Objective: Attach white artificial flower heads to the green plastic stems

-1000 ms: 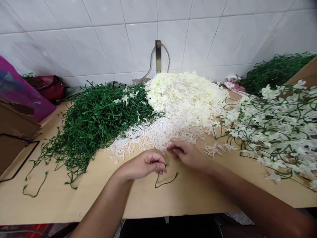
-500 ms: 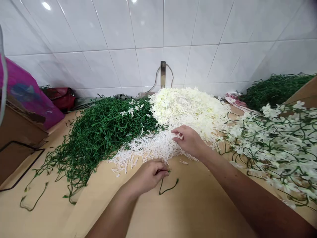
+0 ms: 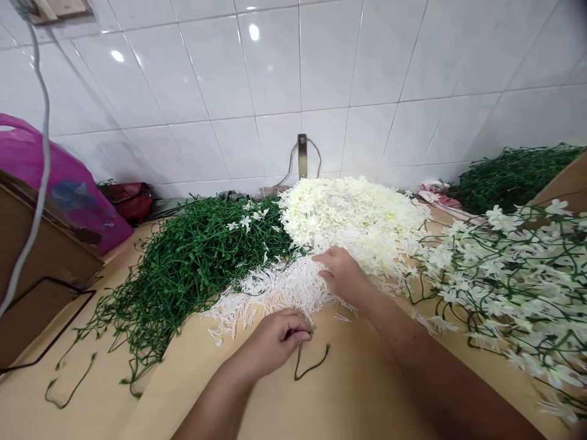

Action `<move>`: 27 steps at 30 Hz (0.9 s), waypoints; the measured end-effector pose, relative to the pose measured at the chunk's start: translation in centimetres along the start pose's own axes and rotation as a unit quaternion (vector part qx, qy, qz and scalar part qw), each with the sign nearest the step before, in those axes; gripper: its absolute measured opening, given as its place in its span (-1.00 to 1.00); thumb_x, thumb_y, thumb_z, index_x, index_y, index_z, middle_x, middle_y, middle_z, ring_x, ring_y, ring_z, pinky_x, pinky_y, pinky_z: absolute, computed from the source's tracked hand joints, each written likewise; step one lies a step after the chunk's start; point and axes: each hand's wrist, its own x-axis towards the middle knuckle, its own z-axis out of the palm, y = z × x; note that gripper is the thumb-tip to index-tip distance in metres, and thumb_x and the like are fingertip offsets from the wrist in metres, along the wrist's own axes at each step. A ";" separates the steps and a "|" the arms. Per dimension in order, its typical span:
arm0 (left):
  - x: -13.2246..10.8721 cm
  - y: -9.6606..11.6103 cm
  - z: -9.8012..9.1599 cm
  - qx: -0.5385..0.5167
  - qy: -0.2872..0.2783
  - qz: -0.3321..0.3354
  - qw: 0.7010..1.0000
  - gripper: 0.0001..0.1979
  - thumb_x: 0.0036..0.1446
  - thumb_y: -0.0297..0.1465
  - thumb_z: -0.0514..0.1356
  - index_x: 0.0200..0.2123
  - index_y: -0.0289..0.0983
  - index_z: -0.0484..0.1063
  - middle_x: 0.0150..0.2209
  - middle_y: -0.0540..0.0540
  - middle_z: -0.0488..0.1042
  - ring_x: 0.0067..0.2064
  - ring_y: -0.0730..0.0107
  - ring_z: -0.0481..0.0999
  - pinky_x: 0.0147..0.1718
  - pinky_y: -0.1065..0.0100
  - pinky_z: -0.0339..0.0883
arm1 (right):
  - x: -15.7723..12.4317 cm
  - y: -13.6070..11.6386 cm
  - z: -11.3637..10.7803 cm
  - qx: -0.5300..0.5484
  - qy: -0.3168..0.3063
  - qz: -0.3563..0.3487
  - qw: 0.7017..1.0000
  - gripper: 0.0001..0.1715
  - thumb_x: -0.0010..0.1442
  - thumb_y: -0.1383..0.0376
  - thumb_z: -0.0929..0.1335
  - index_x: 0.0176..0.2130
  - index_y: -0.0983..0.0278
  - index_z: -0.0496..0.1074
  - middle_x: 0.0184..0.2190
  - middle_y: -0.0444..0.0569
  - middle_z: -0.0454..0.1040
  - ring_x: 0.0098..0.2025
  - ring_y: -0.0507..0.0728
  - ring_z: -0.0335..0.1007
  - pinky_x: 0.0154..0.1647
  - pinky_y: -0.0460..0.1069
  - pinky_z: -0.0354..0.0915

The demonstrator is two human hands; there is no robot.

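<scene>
My left hand [image 3: 275,340] is closed in a pinch on the top of a thin green plastic stem [image 3: 310,368] that curls on the tan tabletop [image 3: 358,397]. My right hand [image 3: 342,273] reaches forward, fingers curled down into the heap of small white plastic stamens [image 3: 275,288], at its border with the mound of cream-white flower heads [image 3: 353,217]. What the right fingers hold, if anything, is hidden. A big tangle of green stems [image 3: 183,269] lies left of the stamens.
Finished white-flowered sprays [image 3: 513,275] pile up at the right, with more green stems [image 3: 509,174] behind them. A cardboard box [image 3: 41,275] and pink bag [image 3: 59,183] stand at left; a red pouch [image 3: 126,198] sits by the tiled wall. A grey cable [image 3: 34,201] hangs at left.
My right hand moved from beside the left hand forward into the white stamen heap. My left hand kept its pinch on the green stem. The camera tilted upward.
</scene>
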 end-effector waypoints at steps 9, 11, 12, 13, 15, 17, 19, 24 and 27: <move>4.3 3.0 -5.0 0.165 0.106 -0.081 0.977 -0.80 0.09 -0.35 0.03 -0.43 -0.26 0.42 -0.44 -0.03 0.45 -0.39 0.39 0.37 -0.41 0.40 0.16 | 0.3 0.2 -0.2 0.089 0.067 -0.006 0.994 -0.84 0.09 0.46 0.25 -0.41 0.32 0.40 -0.39 0.03 0.40 -0.26 0.14 0.26 -0.22 0.00 0.20; 7.5 3.1 -5.8 0.197 0.163 -0.102 0.961 -0.80 0.08 -0.31 0.04 -0.38 -0.23 0.43 -0.41 -0.03 0.47 -0.38 0.38 0.39 -0.41 0.40 0.16 | 0.4 0.4 -0.6 0.108 0.078 0.005 0.991 -0.85 0.10 0.44 0.24 -0.40 0.31 0.39 -0.42 0.00 0.41 -0.33 0.12 0.28 -0.28 -0.02 0.20; 9.2 2.9 -6.0 0.209 0.188 -0.131 0.951 -0.81 0.07 -0.29 0.05 -0.38 -0.22 0.42 -0.40 -0.03 0.48 -0.39 0.38 0.39 -0.42 0.40 0.16 | 0.4 0.5 -0.8 0.117 0.081 0.009 0.990 -0.85 0.11 0.43 0.23 -0.40 0.30 0.38 -0.45 -0.02 0.41 -0.36 0.11 0.29 -0.32 -0.03 0.19; 10.7 2.6 -6.0 0.215 0.202 -0.146 0.944 -0.81 0.07 -0.28 0.06 -0.37 -0.22 0.42 -0.38 -0.05 0.49 -0.38 0.35 0.40 -0.43 0.39 0.16 | 0.4 0.5 -0.9 0.125 0.082 0.011 0.989 -0.84 0.11 0.42 0.23 -0.40 0.29 0.38 -0.47 -0.04 0.41 -0.40 0.09 0.29 -0.36 -0.04 0.18; 13.3 1.8 -5.7 0.225 0.230 -0.164 0.933 -0.79 0.06 -0.28 0.08 -0.29 -0.24 0.41 -0.31 -0.11 0.49 -0.31 0.29 0.41 -0.40 0.37 0.16 | 0.3 0.4 -1.1 0.140 0.086 0.016 0.986 -0.83 0.11 0.41 0.21 -0.43 0.29 0.37 -0.51 -0.06 0.40 -0.45 0.08 0.27 -0.43 -0.07 0.15; 14.8 1.1 -5.2 0.229 0.249 -0.173 0.925 -0.83 0.03 -0.32 0.11 -0.31 -0.24 0.41 -0.29 -0.12 0.49 -0.28 0.27 0.42 -0.38 0.36 0.17 | 0.2 0.5 -1.2 0.155 0.092 0.023 0.983 -0.82 0.12 0.39 0.20 -0.44 0.28 0.35 -0.54 -0.07 0.38 -0.49 0.06 0.26 -0.47 -0.07 0.13; 15.4 0.6 -4.9 0.228 0.263 -0.174 0.921 -0.88 0.01 -0.35 0.12 -0.36 -0.23 0.41 -0.32 -0.11 0.49 -0.29 0.28 0.43 -0.38 0.37 0.17 | 0.3 0.6 -1.2 0.172 0.100 0.033 0.979 -0.83 0.11 0.39 0.20 -0.43 0.28 0.35 -0.54 -0.08 0.38 -0.49 0.06 0.26 -0.47 -0.07 0.14; 14.2 0.9 -5.5 0.193 0.296 -0.155 0.923 -0.92 0.03 -0.36 0.09 -0.43 -0.23 0.36 -0.41 -0.06 0.47 -0.35 0.32 0.43 -0.40 0.38 0.18 | 0.8 1.3 -1.2 0.225 0.111 0.072 0.965 -0.90 0.06 0.38 0.23 -0.40 0.29 0.33 -0.49 -0.04 0.41 -0.44 0.07 0.31 -0.41 -0.05 0.22; 12.5 1.3 -5.8 0.143 0.297 -0.145 0.933 -0.92 0.05 -0.37 0.06 -0.42 -0.25 0.30 -0.47 -0.03 0.45 -0.42 0.40 0.42 -0.43 0.41 0.21 | 0.8 1.8 -1.4 0.247 0.108 0.094 0.958 -0.89 0.09 0.35 0.21 -0.43 0.28 0.29 -0.47 -0.03 0.44 -0.45 0.06 0.32 -0.45 -0.06 0.22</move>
